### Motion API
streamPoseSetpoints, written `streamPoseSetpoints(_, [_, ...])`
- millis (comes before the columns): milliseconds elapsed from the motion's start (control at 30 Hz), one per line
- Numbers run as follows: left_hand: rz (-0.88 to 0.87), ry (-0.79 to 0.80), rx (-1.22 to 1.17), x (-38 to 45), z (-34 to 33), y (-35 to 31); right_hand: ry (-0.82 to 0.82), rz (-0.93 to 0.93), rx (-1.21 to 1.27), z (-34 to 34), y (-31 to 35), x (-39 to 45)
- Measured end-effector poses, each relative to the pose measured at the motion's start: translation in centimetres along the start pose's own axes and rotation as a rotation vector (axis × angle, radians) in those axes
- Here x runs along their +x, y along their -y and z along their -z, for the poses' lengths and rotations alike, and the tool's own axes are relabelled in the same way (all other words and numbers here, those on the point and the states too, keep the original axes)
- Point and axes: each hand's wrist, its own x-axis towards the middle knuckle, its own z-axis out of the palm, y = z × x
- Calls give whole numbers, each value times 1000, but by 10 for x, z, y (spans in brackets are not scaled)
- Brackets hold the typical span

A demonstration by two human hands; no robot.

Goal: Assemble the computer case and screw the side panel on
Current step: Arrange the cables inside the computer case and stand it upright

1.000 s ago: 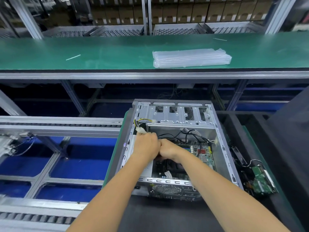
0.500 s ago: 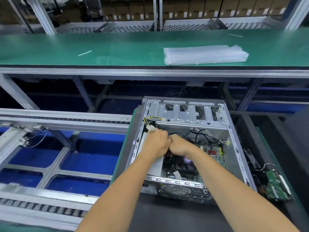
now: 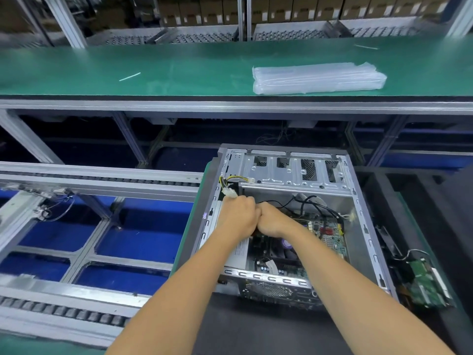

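An open computer case (image 3: 363, 226) lies on its side before me, its side panel off and the motherboard (image 3: 330, 234) showing inside. My left hand (image 3: 238, 216) and my right hand (image 3: 271, 221) are both fisted and pressed together inside the case, near its left wall. A white connector (image 3: 228, 193) on yellow and black wires sticks out just above my left hand. What the fingers grip is hidden under the hands. Black cables (image 3: 307, 203) loop across the case beyond my right hand.
A green conveyor belt (image 3: 179, 70) runs across the far side, carrying a stack of clear plastic bags (image 3: 317, 78). A roller track frame (image 3: 89, 180) stands to the left over a blue floor. A loose green circuit board (image 3: 422, 283) lies right of the case on dark foam.
Both hands stay clasped at the same spot inside the case. The camera view has shifted slightly, so the case sits a little further right and lower in the frame.
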Motion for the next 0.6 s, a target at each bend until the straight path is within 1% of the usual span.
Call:
streamPoseSetpoints(167, [28, -2, -21, 1, -1, -1, 7, -1, 41, 0, -4, 1])
streamPoseSetpoints(200, [32, 7, 11, 1, 0, -2, 5, -3, 64, 0, -6, 2])
streamPoseSetpoints(267, [-65, -7, 174, 1, -3, -5, -4, -14, 103, 0, -9, 3])
streamPoseSetpoints(333, [-119, 17, 268, -1, -1, -7, -21, -30, 127, -2, -11, 5])
streamPoseSetpoints(400, [-90, 25, 263, 1, -2, -6, -33, -36, 141, -4, -12, 7])
streamPoseSetpoints(467, [7, 25, 195, 5, -2, -4, -35, -51, 146, -4, -12, 8])
streamPoseSetpoints(500, [25, 28, 184, 5, -3, -4, -40, -56, 141, -3, -11, 7])
streamPoseSetpoints(533, [10, 14, 187, 5, -4, -5, -69, -51, 135, -1, -10, 5])
streamPoseSetpoints(567, [-13, 21, 214, 4, -5, -5, -136, -38, 143, 2, -7, 4])
streamPoseSetpoints(600, [-10, 26, 226, 4, -4, -4, -238, -25, 187, 6, -4, 4])
